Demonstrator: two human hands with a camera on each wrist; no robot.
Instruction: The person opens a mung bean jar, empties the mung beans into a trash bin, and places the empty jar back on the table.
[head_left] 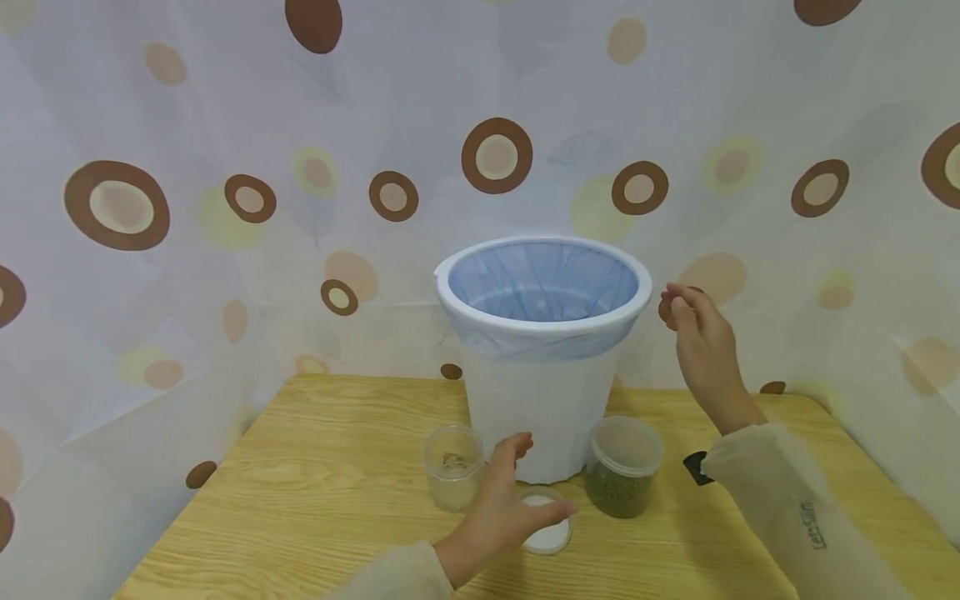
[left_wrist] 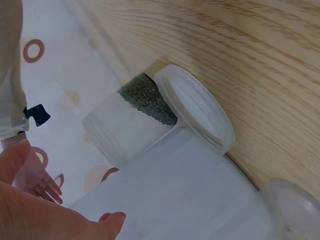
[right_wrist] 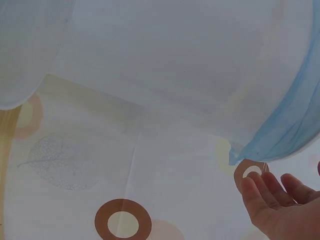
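Note:
My left hand is held over the table in front of a white bin, thumb and fingers spread with nothing between them. Just beyond its thumb is a round white lid, partly covered by the hand in the head view. Right of the lid stands a clear jar with small dark green grains in its lower part. Beside the bin's rim, on the right, my right hand is raised with loosely bent fingers and holds nothing. A blue bag lines the bin and folds over its rim, close to those fingers.
Left of my left hand stands another clear tub with a few brownish bits in it. Everything rests on a wood-grain table. A sheet with brown and yellow circles hangs behind and at both sides.

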